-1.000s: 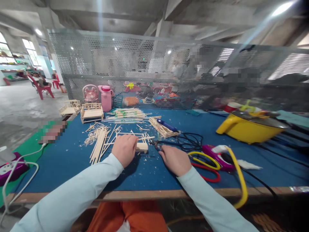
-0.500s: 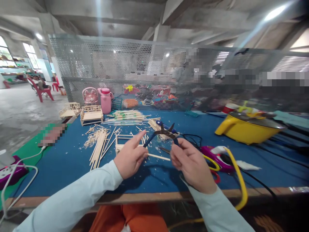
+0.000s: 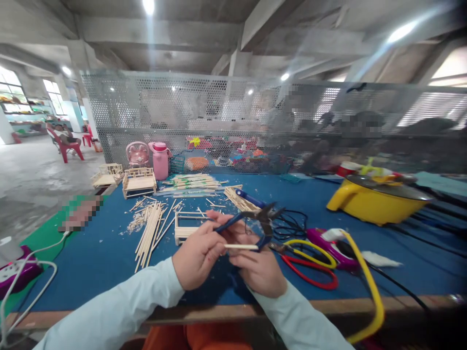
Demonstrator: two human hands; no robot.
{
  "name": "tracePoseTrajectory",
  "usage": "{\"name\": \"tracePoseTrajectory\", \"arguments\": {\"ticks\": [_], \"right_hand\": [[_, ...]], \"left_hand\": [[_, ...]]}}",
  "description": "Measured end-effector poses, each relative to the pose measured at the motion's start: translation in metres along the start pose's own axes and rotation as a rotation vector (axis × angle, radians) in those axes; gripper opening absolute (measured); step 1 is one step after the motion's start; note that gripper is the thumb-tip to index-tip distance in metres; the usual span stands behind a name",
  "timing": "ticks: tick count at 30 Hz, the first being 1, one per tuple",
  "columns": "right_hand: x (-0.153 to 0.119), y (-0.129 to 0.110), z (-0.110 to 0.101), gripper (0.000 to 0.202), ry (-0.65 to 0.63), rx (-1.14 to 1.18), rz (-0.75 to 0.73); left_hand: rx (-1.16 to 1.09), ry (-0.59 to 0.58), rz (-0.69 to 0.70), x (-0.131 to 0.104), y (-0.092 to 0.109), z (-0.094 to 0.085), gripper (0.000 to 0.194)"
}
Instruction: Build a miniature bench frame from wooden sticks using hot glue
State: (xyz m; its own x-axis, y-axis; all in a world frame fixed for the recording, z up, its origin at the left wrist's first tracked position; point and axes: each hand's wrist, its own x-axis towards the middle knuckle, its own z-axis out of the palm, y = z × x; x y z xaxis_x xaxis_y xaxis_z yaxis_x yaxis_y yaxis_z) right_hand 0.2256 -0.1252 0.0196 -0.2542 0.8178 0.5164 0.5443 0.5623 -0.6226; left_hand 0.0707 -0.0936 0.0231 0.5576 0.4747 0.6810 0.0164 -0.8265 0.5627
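My left hand [image 3: 197, 253] is closed, pinching a short pale wooden stick [image 3: 241, 247] that points to the right. My right hand [image 3: 260, 272] is wrapped round pliers [image 3: 268, 218] with blue handles. Their dark jaws are parted and point up and to the right, and one handle reaches across toward my left hand. The stick's right end lies by the other handle; whether they touch I cannot tell. Behind my left hand stands a small wooden stick frame [image 3: 182, 234], partly hidden. A bundle of loose sticks [image 3: 150, 231] lies to its left.
Two small stick-built furniture models [image 3: 139, 183] stand at the back left beside a pink flask [image 3: 160, 163]. Scissors with red and yellow handles [image 3: 310, 270] lie right of my hands, near a purple power strip [image 3: 337, 250]. A yellow electric pot [image 3: 375, 201] stands farther right.
My right hand has moved left and turned, bringing the pliers lower and closer to my left hand. The scissors are now more exposed. My view has tilted slightly upward.
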Motion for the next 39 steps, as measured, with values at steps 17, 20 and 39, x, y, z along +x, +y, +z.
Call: {"name": "tracePoseTrajectory", "arguments": {"ticks": [17, 20, 39], "right_hand": [[0.029, -0.008, -0.027, 0.053, -0.200, -0.511, 0.273], [0.031, -0.012, -0.024, 0.051, -0.208, -0.528, 0.272], [0.030, -0.011, -0.018, 0.039, -0.191, -0.574, 0.299]], "left_hand": [[-0.267, 0.319, -0.466, 0.008, -0.035, -0.005, 0.035], [-0.250, 0.319, -0.458, 0.007, -0.037, -0.004, 0.035], [-0.211, 0.302, -0.439, 0.004, -0.036, 0.000, 0.032]]}}
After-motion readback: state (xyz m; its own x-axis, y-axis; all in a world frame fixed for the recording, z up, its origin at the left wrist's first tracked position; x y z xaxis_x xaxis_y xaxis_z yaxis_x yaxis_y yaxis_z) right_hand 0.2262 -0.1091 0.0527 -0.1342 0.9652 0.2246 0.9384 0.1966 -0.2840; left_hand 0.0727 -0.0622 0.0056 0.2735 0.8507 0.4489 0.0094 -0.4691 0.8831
